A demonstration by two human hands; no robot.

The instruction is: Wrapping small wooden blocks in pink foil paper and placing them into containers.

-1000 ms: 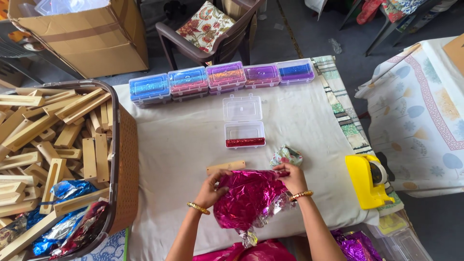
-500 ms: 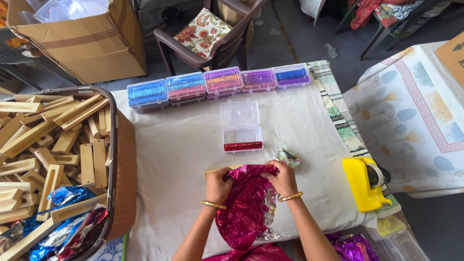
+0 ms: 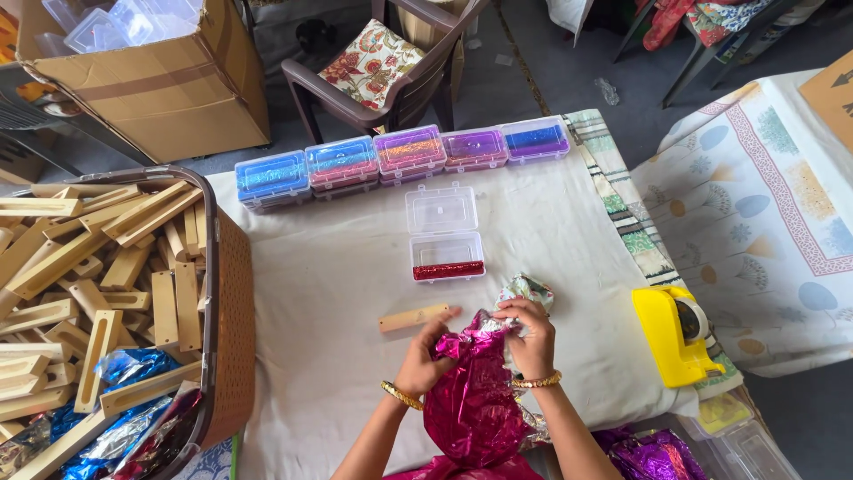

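Bunching magenta foil sheet (image 3: 475, 396) at the near edge of the tabletop (image 3: 329, 293), both hands on its top end.
Foil looks v. light, thin, crinkly, prob. slippery & easy to tear; best held by gathered top. Left hand (image 3: 425, 360) & right hand (image 3: 531, 336) fingers pinching that end. Wooden block (image 3: 414, 317) just beyond; open clear box (image 3: 444, 236) farther back.

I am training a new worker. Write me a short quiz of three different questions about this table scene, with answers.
1. True or false: both hands grip the pink foil bag.
2. What lies just left of the left hand? A) wooden block B) scissors C) cup
3. Fill in: the open clear box holds a strip of ___ glitter.

Key: 1 true, the right hand pinches the bag top too. 2 A, the wooden block. 3 red.
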